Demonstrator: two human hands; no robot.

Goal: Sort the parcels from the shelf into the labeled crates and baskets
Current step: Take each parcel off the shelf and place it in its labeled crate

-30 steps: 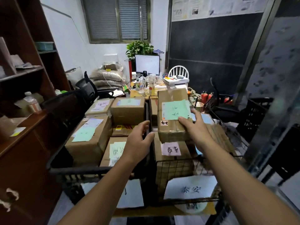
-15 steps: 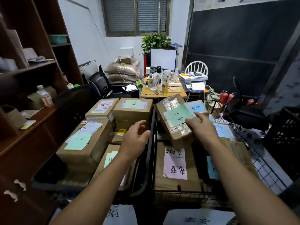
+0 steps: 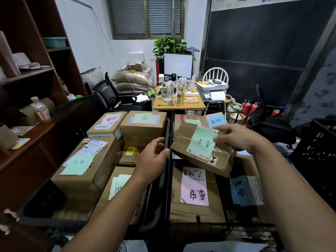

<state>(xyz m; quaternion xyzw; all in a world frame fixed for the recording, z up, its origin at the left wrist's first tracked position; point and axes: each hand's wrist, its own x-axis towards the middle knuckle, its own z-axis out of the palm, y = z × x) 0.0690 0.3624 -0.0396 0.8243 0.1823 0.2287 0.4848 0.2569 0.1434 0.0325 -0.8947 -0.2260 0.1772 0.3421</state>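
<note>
Head view, parcel: a brown cardboard parcel (image 3: 183, 140) with a pale green handwritten slip sits tilted over the wire basket (image 3: 218, 226), its near corner above a pink-slipped box (image 3: 195, 190).
Right hand: the right hand (image 3: 236, 137) grips the parcel's far right edge, with the thumb on the green slip and the fingers curled over the top.
Left hand: the left hand (image 3: 152, 158) holds nothing; its fingers are loosely bent, just beside the parcel's left corner.
Surface: the tops of the packed boxes lie under both arms.
Room: behind the boxes a small wooden tabletop (image 3: 192, 106) carries bottles and jars. A monitor (image 3: 178, 65) and a leafy plant (image 3: 169, 45) stand behind it. A white chair (image 3: 215, 74) holds a printer (image 3: 211, 90), with red fire extinguishers (image 3: 246, 107) near it. Stacked sacks (image 3: 132, 79) lie under a shuttered window (image 3: 147, 17). A wooden shelf (image 3: 27, 73) with a water bottle (image 3: 40, 108) fills the left side.
Hard to tell: the parcel's underside is hidden, so I cannot tell whether it rests on the pink-slipped box. Whether the left hand touches the parcel is also unclear. White paper signs (image 3: 223, 247) are cut off at the bottom edge.
Wire basket: it holds the pink-slipped box, a blue-slipped box (image 3: 243, 191) to its right, and more boxes behind the parcel.
Black crate: the black crate (image 3: 160, 202) stands just left of the basket. It holds a large green-slipped box (image 3: 85, 160), further labelled boxes and a flat one bearing a yellow sticker (image 3: 131, 151).
</note>
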